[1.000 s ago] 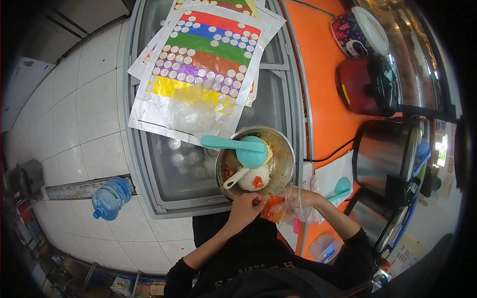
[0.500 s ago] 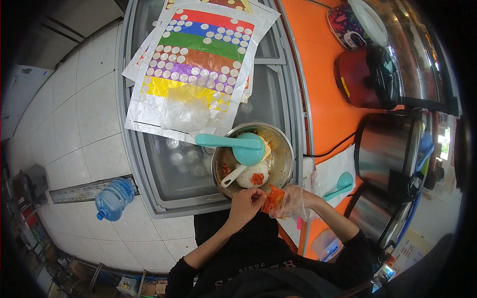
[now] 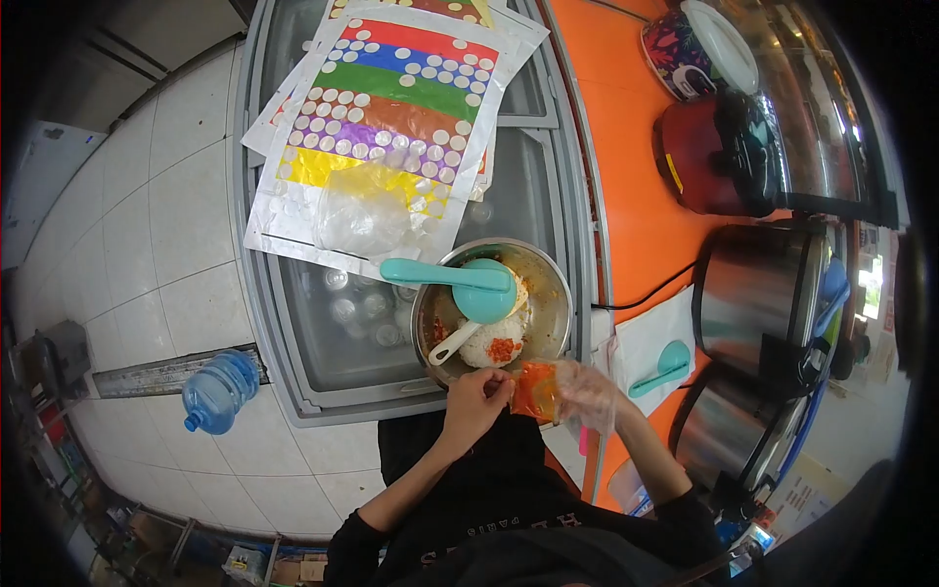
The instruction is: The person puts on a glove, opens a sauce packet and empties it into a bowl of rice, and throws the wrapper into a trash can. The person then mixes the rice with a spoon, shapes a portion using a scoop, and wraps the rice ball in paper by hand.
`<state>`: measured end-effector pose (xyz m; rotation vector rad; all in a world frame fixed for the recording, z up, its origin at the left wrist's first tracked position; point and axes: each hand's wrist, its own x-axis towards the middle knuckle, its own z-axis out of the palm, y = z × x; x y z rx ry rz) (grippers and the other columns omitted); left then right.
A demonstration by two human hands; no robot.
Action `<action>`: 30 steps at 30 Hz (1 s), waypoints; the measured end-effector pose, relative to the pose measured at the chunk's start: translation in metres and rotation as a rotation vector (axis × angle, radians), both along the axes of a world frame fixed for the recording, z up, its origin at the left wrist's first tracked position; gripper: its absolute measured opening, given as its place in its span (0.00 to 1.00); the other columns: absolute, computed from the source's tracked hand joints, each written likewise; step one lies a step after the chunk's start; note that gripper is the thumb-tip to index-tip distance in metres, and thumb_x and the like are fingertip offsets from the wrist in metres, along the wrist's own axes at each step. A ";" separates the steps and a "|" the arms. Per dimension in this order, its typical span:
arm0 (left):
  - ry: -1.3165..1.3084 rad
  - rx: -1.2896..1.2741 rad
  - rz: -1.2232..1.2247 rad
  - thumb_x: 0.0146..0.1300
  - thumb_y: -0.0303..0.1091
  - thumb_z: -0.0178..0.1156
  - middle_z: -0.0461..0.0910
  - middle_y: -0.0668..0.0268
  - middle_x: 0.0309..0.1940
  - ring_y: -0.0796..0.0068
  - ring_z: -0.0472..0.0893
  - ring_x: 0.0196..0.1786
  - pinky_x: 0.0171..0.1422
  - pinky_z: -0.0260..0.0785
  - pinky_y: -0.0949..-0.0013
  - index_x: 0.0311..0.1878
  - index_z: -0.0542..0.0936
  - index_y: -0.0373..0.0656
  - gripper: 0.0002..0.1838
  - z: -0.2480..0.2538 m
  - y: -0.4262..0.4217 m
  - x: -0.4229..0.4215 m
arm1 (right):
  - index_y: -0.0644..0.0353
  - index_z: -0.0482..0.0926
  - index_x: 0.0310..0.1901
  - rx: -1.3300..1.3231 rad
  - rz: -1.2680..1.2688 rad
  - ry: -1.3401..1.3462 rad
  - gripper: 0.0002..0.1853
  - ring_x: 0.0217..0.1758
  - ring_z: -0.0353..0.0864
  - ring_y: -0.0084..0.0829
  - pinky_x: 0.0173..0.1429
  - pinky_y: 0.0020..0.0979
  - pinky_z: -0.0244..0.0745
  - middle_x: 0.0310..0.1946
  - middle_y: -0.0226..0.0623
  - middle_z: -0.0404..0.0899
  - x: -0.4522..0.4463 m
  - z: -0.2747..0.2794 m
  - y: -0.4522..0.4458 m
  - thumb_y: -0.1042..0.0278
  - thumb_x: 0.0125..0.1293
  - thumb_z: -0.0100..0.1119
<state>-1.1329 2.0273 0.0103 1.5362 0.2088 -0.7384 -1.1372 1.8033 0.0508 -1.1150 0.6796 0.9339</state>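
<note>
A small clear plastic packet of orange-red sauce (image 3: 535, 391) is held over the near rim of a metal bowl (image 3: 560, 328). My right hand (image 3: 589, 396), in a clear plastic glove, grips the packet's right side. My bare left hand (image 3: 476, 406) is closed, thumb and fingertips pinched at the packet's left edge. Inside the bowl lies white rice (image 3: 481, 349) with a dab of red sauce (image 3: 505, 350) on top. A teal ladle (image 3: 484, 293) rests in the bowl, its handle pointing left over the rim. Beside it a white spoon (image 3: 452, 344) leans against the rice.
The bowl stands on a grey-framed glass-topped chest (image 3: 323, 362). Sheets of coloured paper (image 3: 391, 93) and clear plastic bags (image 3: 362, 220) lie beyond it. On the orange counter (image 3: 626, 196) are several cookers (image 3: 753, 293) and a teal scoop (image 3: 660, 370). A water jug (image 3: 221, 391) lies on the floor.
The packet has turned flatter toward the camera, showing more of its face. My gloved right hand has shifted slightly up and left, while my left hand stays pinched at the edge.
</note>
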 end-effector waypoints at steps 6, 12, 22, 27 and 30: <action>-0.008 -0.032 0.083 0.59 0.31 0.61 0.82 0.62 0.24 0.78 0.82 0.27 0.32 0.72 0.75 0.36 0.81 0.34 0.08 0.002 -0.006 -0.005 | 0.64 0.73 0.49 0.086 -0.163 0.119 0.24 0.31 0.79 0.24 0.29 0.23 0.76 0.36 0.33 0.77 -0.027 0.012 0.033 0.68 0.51 0.72; -0.039 -0.058 0.107 0.59 0.28 0.60 0.81 0.64 0.22 0.80 0.80 0.25 0.31 0.71 0.76 0.35 0.80 0.34 0.06 0.005 -0.008 -0.009 | 0.60 0.78 0.34 -0.070 -0.045 0.010 0.14 0.22 0.70 0.17 0.23 0.19 0.64 0.24 0.28 0.75 -0.020 0.001 0.049 0.67 0.51 0.73; -0.123 0.030 0.117 0.59 0.29 0.61 0.80 0.62 0.21 0.76 0.81 0.23 0.29 0.70 0.73 0.35 0.80 0.36 0.06 0.005 -0.003 -0.012 | 0.57 0.77 0.37 -0.161 0.009 -0.039 0.13 0.21 0.72 0.16 0.22 0.19 0.66 0.23 0.25 0.75 -0.027 0.007 0.056 0.58 0.58 0.68; -0.137 0.037 0.076 0.58 0.30 0.61 0.80 0.62 0.21 0.73 0.81 0.24 0.29 0.71 0.72 0.34 0.80 0.36 0.06 0.004 -0.002 -0.017 | 0.59 0.78 0.41 -0.241 0.026 -0.029 0.16 0.17 0.72 0.17 0.22 0.20 0.69 0.22 0.26 0.77 -0.025 0.007 0.056 0.56 0.60 0.66; -0.130 0.047 0.070 0.58 0.30 0.61 0.80 0.61 0.21 0.72 0.82 0.24 0.30 0.72 0.72 0.34 0.80 0.37 0.06 0.004 -0.001 -0.016 | 0.60 0.78 0.43 -0.171 0.047 0.047 0.17 0.22 0.78 0.20 0.25 0.20 0.73 0.28 0.31 0.80 -0.025 0.000 0.041 0.58 0.59 0.67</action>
